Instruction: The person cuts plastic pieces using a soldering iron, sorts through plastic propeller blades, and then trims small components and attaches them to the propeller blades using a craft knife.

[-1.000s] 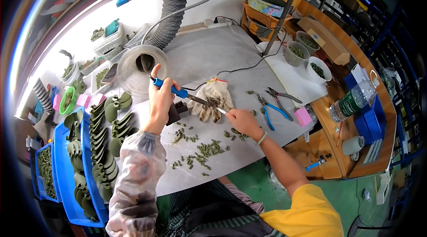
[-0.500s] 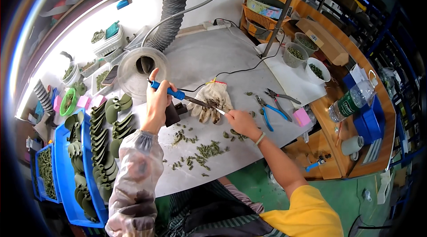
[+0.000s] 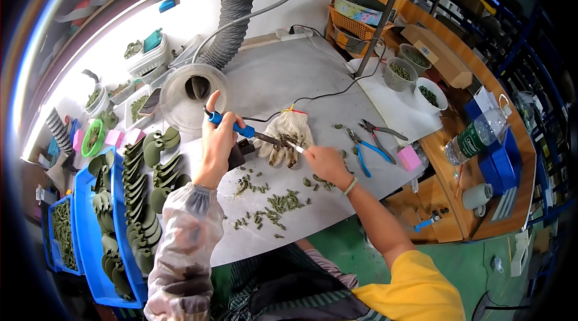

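Head: green-labelled bottle [image 3: 477,137] right of glove [image 3: 294,123]

A blue-handled soldering iron [image 3: 245,130] is held with its dark shaft slanted rightward over a white knit glove [image 3: 293,123], which is laid flat, cuff farthest, its middle smeared dark. A slim pale tool [image 3: 299,149] is held opposite, its end near the iron's tip.

This is a workshop: a wide corrugated duct [image 3: 236,17] comes down over the bench [image 3: 277,74], pliers [image 3: 374,149] lie right of a corded soldering iron [image 3: 245,130], and a blue tray [image 3: 86,218] holds rows of matching green pieces [image 3: 112,265].
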Demonstrator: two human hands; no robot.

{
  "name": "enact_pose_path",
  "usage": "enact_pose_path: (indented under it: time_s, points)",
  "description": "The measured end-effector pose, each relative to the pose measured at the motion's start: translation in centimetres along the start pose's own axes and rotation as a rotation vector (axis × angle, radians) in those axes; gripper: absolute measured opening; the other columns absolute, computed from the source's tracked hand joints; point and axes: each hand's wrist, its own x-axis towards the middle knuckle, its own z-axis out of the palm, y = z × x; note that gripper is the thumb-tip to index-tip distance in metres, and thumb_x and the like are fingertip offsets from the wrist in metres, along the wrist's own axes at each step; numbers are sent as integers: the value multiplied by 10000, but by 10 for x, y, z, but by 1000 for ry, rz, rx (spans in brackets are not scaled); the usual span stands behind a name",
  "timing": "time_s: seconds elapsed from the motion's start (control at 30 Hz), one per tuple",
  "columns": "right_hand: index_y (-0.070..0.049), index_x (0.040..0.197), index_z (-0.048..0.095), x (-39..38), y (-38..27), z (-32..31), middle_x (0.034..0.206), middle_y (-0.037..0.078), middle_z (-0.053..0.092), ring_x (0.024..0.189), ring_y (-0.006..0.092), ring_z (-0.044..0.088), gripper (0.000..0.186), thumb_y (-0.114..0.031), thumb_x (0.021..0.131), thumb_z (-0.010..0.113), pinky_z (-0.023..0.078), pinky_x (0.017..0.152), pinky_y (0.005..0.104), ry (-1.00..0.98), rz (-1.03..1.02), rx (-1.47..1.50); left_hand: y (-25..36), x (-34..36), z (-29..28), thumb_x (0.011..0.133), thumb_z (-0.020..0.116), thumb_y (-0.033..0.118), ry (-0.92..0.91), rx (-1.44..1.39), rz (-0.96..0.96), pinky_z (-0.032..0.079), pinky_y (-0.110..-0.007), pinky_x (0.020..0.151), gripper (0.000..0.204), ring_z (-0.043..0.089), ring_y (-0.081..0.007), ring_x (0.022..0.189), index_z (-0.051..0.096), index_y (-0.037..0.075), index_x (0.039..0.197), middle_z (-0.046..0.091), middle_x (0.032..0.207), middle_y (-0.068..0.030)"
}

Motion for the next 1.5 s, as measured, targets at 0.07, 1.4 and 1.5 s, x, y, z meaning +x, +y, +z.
enact_pose_path:
  time_s: [0.07,1.4,1.5]
  points:
    - [-36,801,652,2,-2,3,817,198,690,770,461,652,348,-310,975,525,516,716,565,-76,50,68,-2,4,-3,886,531,65,-8,-6,3,259,-203,457,737,358,-54,487,254,82,1568,616,789,-27]
    - [-88,850,609,-6,-10,8,609,150,645,577,377,666,241,-290,980,584,519,511,482,102,-48,-208,-6,4,-3,878,514,56,18,-4,17,278,-219,450,901,377,-77,488,15,107,1627,617,798,-35]
    - [-87,859,608,-9,-11,13,617,147,652,575,372,667,237,-289,981,581,523,514,483,111,-130,-213,-5,4,2,877,520,60,22,-6,23,277,-217,448,910,375,-78,484,10,113,1629,624,799,-40]
